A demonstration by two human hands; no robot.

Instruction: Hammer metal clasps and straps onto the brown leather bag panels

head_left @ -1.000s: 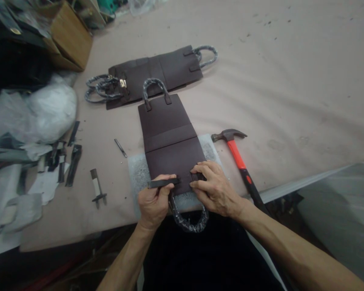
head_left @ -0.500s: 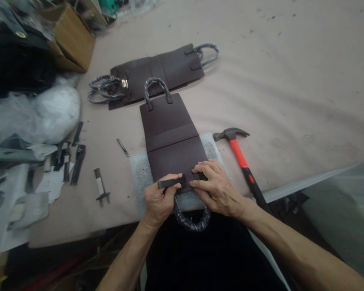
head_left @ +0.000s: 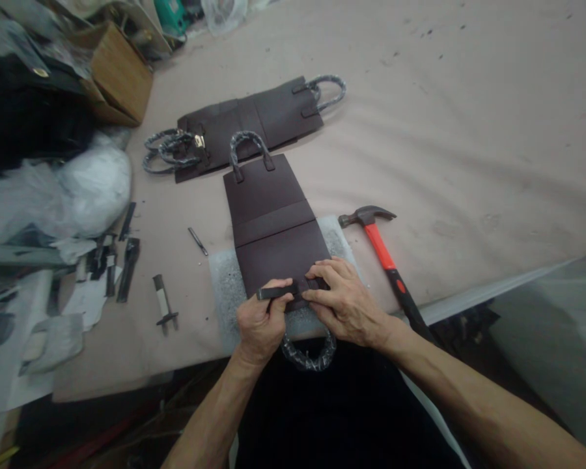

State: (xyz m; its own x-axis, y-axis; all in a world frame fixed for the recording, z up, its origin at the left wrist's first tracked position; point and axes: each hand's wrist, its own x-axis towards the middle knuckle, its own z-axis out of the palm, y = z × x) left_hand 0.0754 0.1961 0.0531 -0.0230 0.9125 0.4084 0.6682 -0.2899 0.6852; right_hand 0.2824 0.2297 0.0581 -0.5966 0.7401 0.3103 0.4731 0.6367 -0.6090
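An unfolded dark brown leather handbag body [head_left: 273,225] lies in front of me, its near handle [head_left: 308,359] wrapped in clear plastic and hanging over the table edge. My left hand [head_left: 264,316] pinches a flat dark bar-like piece [head_left: 273,292] between thumb and fingers. That piece's far end meets the near panel of the bag; I cannot make out whether it is a strap or a tool. My right hand [head_left: 344,299] curls at the same panel, its fingertips closed about a small dark leather piece [head_left: 313,284], partly hidden by the fingers.
Under the bag is a speckled pale board [head_left: 224,286]. A red-handled claw hammer [head_left: 381,247] rests to the right. On the left lie a thin metal rod [head_left: 198,241], a pronged tool [head_left: 163,303] and several dark tools [head_left: 127,270]. More handbag bodies [head_left: 249,124] lie behind.
The view has shifted slightly. The dark piece in my left hand has come a little closer to my right fingertips. Both hands keep their grips.
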